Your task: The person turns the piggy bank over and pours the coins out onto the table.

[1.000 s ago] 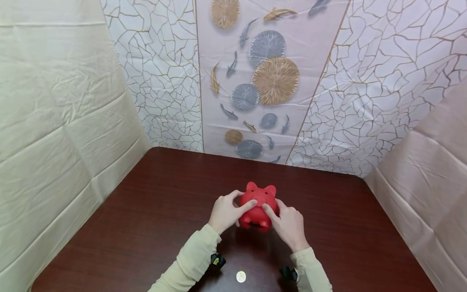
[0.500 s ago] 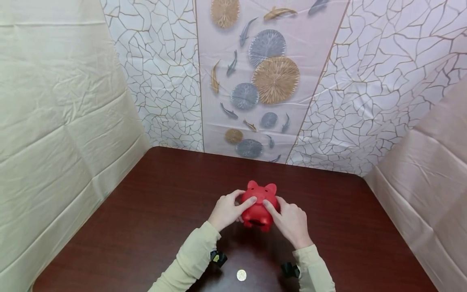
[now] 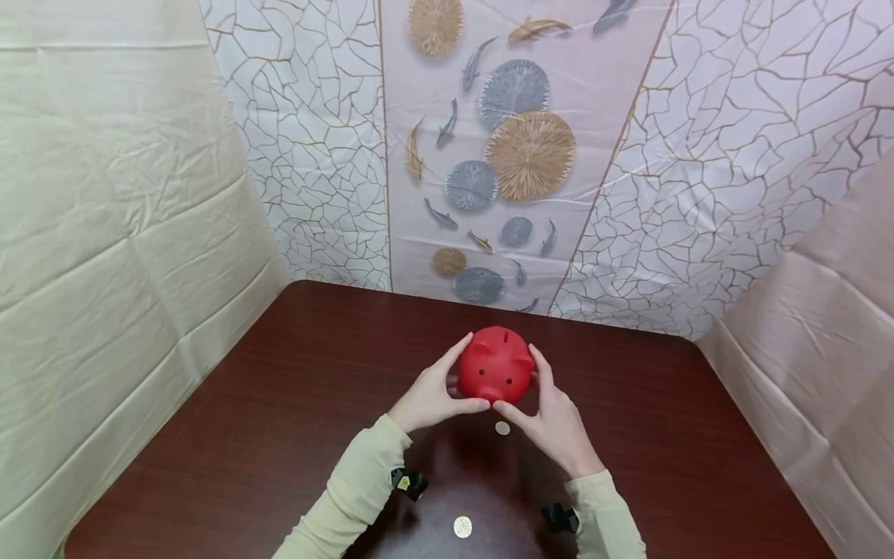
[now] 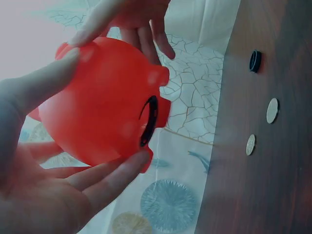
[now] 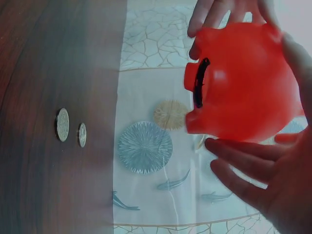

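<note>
Both hands hold a red piggy bank over the table, its snout toward the person and the coin slot on top in sight. My left hand grips one side, thumb by the snout. The right hand grips the other side, its thumb near the left one. In the left wrist view a dark opening shows between the feet. One coin lies on the table just below the bank in the head view. Another coin lies nearer the person.
A small black round piece lies on the dark wooden table, beyond the coins in the left wrist view. Patterned cloth hangs behind the table, with plain cloth at the sides. Black wrist cameras sit under both sleeves.
The piggy bank has tipped so that its top and slot face the head camera and its feet no longer show there. A coin has come into view below it.
</note>
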A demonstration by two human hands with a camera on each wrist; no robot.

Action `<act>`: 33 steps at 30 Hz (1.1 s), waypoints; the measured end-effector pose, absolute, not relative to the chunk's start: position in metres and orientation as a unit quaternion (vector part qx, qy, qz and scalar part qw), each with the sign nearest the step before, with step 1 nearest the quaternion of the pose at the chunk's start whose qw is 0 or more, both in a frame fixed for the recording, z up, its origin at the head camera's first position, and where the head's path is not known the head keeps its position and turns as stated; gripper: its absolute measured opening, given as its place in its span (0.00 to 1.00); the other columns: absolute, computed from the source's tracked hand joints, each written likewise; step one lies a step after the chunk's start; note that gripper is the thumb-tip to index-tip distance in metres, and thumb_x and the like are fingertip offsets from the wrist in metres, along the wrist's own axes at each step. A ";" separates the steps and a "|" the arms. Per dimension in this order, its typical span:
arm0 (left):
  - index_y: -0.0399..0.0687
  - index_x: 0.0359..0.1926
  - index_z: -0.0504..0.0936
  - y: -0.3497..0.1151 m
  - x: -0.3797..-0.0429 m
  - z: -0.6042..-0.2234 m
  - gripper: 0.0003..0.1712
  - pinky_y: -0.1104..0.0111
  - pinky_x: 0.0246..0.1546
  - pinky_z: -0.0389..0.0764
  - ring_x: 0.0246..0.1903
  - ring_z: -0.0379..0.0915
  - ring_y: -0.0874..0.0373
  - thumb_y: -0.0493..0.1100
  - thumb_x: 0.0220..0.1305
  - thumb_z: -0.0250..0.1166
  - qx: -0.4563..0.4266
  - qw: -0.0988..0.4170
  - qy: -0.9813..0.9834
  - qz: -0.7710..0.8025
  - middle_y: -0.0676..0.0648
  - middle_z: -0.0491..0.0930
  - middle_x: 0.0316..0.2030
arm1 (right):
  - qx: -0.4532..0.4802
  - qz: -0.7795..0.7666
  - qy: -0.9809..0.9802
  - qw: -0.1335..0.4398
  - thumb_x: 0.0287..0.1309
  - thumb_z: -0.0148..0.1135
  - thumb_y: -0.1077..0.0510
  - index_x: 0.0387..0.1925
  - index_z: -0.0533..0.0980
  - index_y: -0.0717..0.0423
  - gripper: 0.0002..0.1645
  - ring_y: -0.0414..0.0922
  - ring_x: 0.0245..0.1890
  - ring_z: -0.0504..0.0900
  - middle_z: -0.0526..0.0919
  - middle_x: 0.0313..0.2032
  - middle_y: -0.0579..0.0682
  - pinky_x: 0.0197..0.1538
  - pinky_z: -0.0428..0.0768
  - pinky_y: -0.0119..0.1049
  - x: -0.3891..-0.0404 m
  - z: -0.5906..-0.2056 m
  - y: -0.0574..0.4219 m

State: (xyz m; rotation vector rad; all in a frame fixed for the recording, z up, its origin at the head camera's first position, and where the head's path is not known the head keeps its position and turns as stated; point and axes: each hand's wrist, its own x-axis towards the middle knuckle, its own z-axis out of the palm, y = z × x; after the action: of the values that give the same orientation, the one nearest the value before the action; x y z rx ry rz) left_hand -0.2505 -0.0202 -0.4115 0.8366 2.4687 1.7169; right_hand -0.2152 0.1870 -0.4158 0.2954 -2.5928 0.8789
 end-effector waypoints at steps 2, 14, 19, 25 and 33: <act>0.68 0.67 0.46 -0.020 -0.250 -0.412 0.58 0.64 0.48 0.77 0.53 0.69 0.54 0.49 0.40 0.73 0.280 -0.014 0.798 0.533 0.50 0.61 0.61 | 0.136 0.320 -0.914 0.207 0.36 0.66 0.33 0.67 0.42 0.33 0.60 0.47 0.47 0.78 0.76 0.52 0.52 0.45 0.78 0.49 -0.215 -0.416 0.188; 0.60 0.67 0.51 -0.013 -0.251 -0.412 0.58 0.68 0.52 0.74 0.62 0.59 0.60 0.39 0.35 0.75 0.357 -0.242 0.770 0.471 0.54 0.53 0.66 | 0.247 0.300 -0.852 0.351 0.30 0.76 0.54 0.67 0.47 0.58 0.65 0.44 0.46 0.73 0.65 0.60 0.55 0.46 0.76 0.32 -0.221 -0.416 0.186; 0.54 0.65 0.54 -0.014 -0.248 -0.409 0.52 0.69 0.50 0.76 0.63 0.57 0.54 0.33 0.38 0.71 0.406 -0.307 0.735 0.449 0.46 0.52 0.67 | 0.288 0.311 -0.805 0.415 0.43 0.65 0.41 0.64 0.49 0.65 0.56 0.47 0.55 0.68 0.59 0.64 0.58 0.52 0.69 0.20 -0.223 -0.415 0.185; 0.49 0.64 0.56 -0.015 -0.247 -0.407 0.51 0.68 0.53 0.74 0.65 0.53 0.51 0.30 0.38 0.70 0.449 -0.337 0.702 0.438 0.41 0.53 0.66 | 0.315 0.323 -0.784 0.425 0.47 0.61 0.41 0.62 0.47 0.69 0.54 0.51 0.62 0.61 0.57 0.64 0.62 0.61 0.62 0.20 -0.221 -0.411 0.185; 0.61 0.68 0.48 -0.018 -0.250 -0.423 0.59 0.67 0.49 0.76 0.52 0.69 0.61 0.46 0.36 0.75 0.360 -0.172 0.767 0.502 0.55 0.57 0.64 | 0.242 0.329 -0.857 0.314 0.27 0.78 0.51 0.68 0.46 0.53 0.68 0.42 0.50 0.71 0.65 0.60 0.52 0.54 0.71 0.27 -0.220 -0.425 0.192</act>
State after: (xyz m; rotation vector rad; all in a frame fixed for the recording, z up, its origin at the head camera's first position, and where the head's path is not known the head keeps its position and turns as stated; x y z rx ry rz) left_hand -0.2497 -0.0179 -0.4230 1.2738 2.7165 1.7778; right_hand -0.2198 0.1922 -0.4249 0.6379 -2.2585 0.8674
